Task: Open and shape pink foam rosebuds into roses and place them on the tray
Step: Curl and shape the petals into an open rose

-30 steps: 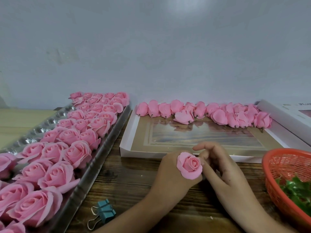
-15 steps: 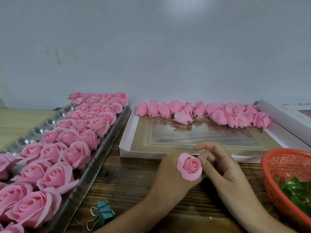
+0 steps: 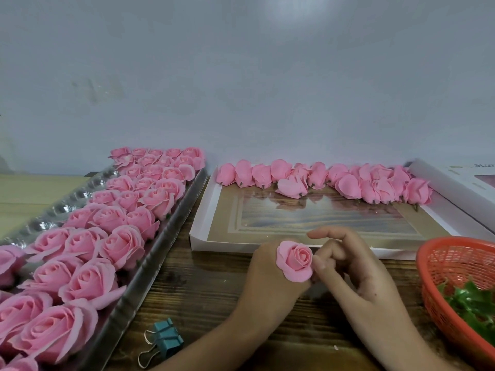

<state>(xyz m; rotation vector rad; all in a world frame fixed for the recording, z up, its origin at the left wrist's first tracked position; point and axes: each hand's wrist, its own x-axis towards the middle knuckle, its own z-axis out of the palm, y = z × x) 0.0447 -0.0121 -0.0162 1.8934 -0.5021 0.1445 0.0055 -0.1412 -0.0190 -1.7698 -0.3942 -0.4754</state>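
Observation:
My left hand (image 3: pixel 270 279) grips a pink foam rose (image 3: pixel 295 261) from below, its partly opened face turned up toward me. My right hand (image 3: pixel 348 266) pinches the rose's right-hand outer petal with curled fingertips, the index finger raised above it. Left of the hands, a silver tray (image 3: pixel 150 266) runs back along the table, filled with several rows of opened pink roses (image 3: pixel 117 236). A row of closed pink rosebuds (image 3: pixel 321 178) lies along the far edge of a flat white box (image 3: pixel 203 226) behind my hands.
An orange plastic basket (image 3: pixel 455 266) holding green leaves (image 3: pixel 474 303) stands at the right edge. A teal binder clip (image 3: pixel 163 341) lies on the wooden table near the tray's front. A white box lid (image 3: pixel 455 183) leans at the back right. A grey wall closes the back.
The rose has been turned slightly in my left hand and its outer petal worked by my right fingertips. Both hands stay in the same spot.

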